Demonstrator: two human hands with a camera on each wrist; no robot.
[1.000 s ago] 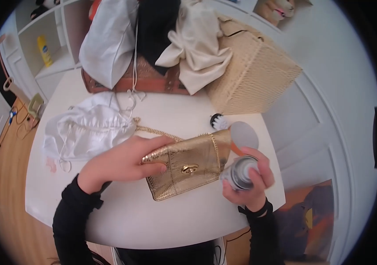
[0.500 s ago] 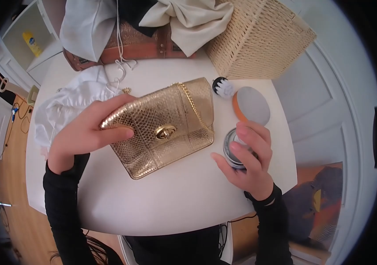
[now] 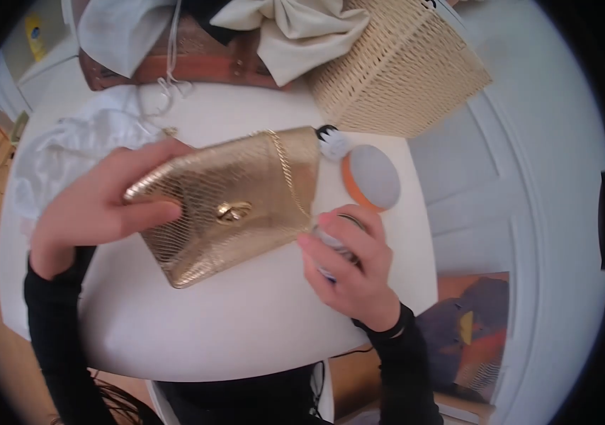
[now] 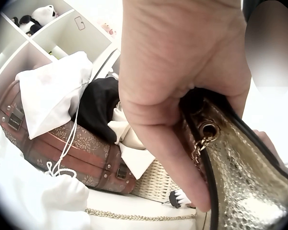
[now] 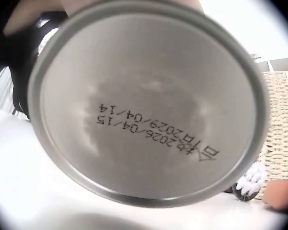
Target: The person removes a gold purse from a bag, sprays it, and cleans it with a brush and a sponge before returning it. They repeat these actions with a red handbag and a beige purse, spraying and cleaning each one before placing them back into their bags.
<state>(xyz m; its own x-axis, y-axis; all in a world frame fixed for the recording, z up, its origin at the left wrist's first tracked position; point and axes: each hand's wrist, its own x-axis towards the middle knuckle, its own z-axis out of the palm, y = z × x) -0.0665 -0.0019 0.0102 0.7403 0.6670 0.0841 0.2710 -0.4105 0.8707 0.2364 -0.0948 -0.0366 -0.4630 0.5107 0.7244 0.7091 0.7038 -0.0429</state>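
A gold handbag [image 3: 207,237] in a snakeskin pattern is tilted over the white table, its turn-lock clasp [image 3: 234,212] facing up. My left hand [image 3: 111,202] grips the bag's left end, thumb on the front flap and fingers behind. In the left wrist view its chain strap [image 4: 139,217] trails across the table. Close by the bag's lower right corner, my right hand [image 3: 355,273] holds a spray can [image 3: 331,244], fingers curled round it. The can's metal base [image 5: 149,100], printed with dates, fills most of the right wrist view. The can's nozzle is hidden in the head view.
A white-bristled brush [image 3: 334,144] and a round grey-and-orange item [image 3: 375,177] lie beyond my right hand. On the left is a white drawstring pouch [image 3: 69,152]. A brown case [image 3: 203,67] with cloth over it and a woven basket [image 3: 402,71] stand at the back.
The bag first turned flatter and came nearer in view. My right hand, fingers spread on the can half a second ago, has closed round it and come up beside the bag's corner.
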